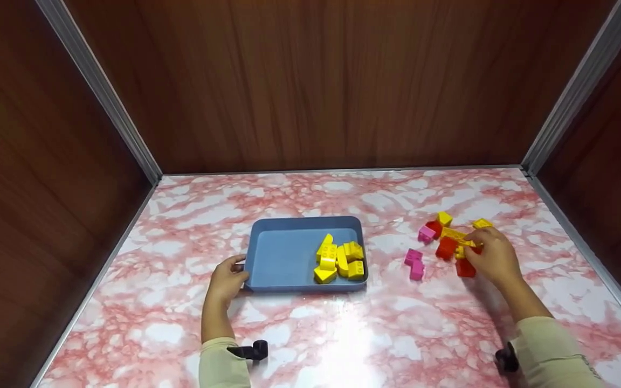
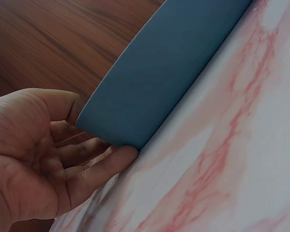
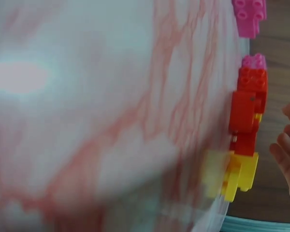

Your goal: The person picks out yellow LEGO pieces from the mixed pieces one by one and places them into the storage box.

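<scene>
A blue tray (image 1: 283,258) holds several yellow toy bricks (image 1: 328,257) at its right end. My left hand (image 1: 228,278) grips the tray's left side. In the left wrist view, the thumb bends over the rim while other fingers (image 2: 101,171) touch the outer wall. Over a loose cluster of bricks, my right hand (image 1: 492,257) reaches down beside yellow bricks (image 1: 453,235) and a red brick (image 1: 446,248). At the right wrist view's edge, its fingers (image 3: 285,150) are apart, with nothing seen between them; part of this hand is cut off.
Pink bricks (image 1: 414,264) lie between the tray and the cluster, with another pink brick (image 1: 426,233) farther back. A yellow brick (image 1: 482,222) sits behind the right hand. Wood-grain panels (image 1: 316,86) enclose the marbled table (image 1: 181,334) at the back and sides.
</scene>
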{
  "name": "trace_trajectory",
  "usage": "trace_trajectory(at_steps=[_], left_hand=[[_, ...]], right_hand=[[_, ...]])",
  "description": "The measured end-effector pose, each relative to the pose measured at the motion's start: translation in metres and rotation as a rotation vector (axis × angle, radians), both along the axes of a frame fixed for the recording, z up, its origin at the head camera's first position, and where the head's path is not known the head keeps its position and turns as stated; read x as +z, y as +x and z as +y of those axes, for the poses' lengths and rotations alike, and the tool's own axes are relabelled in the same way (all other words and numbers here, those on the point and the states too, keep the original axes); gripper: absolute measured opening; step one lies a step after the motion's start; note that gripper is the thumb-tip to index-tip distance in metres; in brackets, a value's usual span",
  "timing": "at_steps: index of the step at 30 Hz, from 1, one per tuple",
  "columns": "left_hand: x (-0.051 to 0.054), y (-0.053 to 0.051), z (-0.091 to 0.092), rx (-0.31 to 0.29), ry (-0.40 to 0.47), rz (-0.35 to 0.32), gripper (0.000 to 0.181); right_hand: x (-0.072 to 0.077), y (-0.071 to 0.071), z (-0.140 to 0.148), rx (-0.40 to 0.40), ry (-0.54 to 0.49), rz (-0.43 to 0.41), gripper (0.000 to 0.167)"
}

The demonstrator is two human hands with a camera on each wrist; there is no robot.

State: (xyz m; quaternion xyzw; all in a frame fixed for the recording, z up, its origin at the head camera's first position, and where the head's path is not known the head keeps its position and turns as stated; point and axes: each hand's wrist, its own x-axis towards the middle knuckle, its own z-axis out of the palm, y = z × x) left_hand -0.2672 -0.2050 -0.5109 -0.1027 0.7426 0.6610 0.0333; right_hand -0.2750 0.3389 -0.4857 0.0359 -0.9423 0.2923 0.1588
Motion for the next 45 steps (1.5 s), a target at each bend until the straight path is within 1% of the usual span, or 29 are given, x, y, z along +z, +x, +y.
trace_trajectory(at_steps=[1, 5, 9, 13, 17, 20, 21, 24, 27, 28, 30, 36, 39, 41, 45], left_hand=[[0.0, 0.0, 0.0, 0.001, -0.004, 0.0, 0.056], [0.0, -0.001, 0.0, 0.005, -0.017, 0.0, 0.055], [0.001, -0.001, 0.0, 0.0, -0.011, 0.003, 0.055], [0.001, -0.002, 0.001, -0.007, -0.009, 0.005, 0.054], [0.001, -0.003, 0.001, -0.009, -0.005, 0.011, 0.054], [0.017, 0.005, 0.005, -0.02, 0.002, 0.009, 0.055], [0.02, 0.007, 0.006, -0.024, 0.005, 0.007, 0.055], [0.024, 0.008, 0.006, -0.036, 0.016, -0.005, 0.056], [0.008, 0.0, 0.002, -0.024, 0.013, -0.004, 0.056], [0.005, -0.001, 0.001, -0.018, 0.01, -0.002, 0.056], [0.002, -0.002, 0.001, -0.005, 0.001, 0.005, 0.056], [0.001, 0.0, 0.002, 0.014, -0.02, 0.004, 0.054], [0.001, 0.001, 0.002, 0.016, -0.025, 0.002, 0.052], [0.001, 0.001, 0.002, 0.015, -0.027, 0.004, 0.052], [0.001, 0.002, 0.001, 0.01, -0.031, 0.01, 0.054]], right_hand=[[0.0, 0.0, 0.002, -0.014, -0.005, -0.005, 0.019], [-0.001, -0.004, 0.01, -0.07, -0.006, 0.025, 0.02], [-0.004, -0.009, 0.018, -0.13, -0.007, 0.02, 0.024], [-0.006, -0.015, 0.025, -0.188, -0.018, -0.039, 0.031], [-0.006, -0.02, 0.031, -0.226, -0.059, -0.15, 0.04], [-0.006, -0.022, 0.034, -0.237, -0.103, -0.241, 0.047], [-0.006, -0.023, 0.034, -0.238, -0.117, -0.267, 0.05], [-0.006, -0.023, 0.035, -0.237, -0.138, -0.318, 0.056], [-0.006, -0.023, 0.035, -0.233, -0.151, -0.352, 0.059], [-0.006, -0.023, 0.034, -0.233, -0.159, -0.361, 0.059], [-0.005, -0.023, 0.034, -0.231, -0.183, -0.38, 0.058], [-0.004, -0.023, 0.032, -0.239, -0.218, -0.413, 0.058], [-0.003, -0.022, 0.032, -0.244, -0.237, -0.412, 0.058], [-0.002, -0.022, 0.032, -0.241, -0.233, -0.388, 0.057], [0.0, -0.02, 0.032, -0.234, -0.149, -0.275, 0.054]])
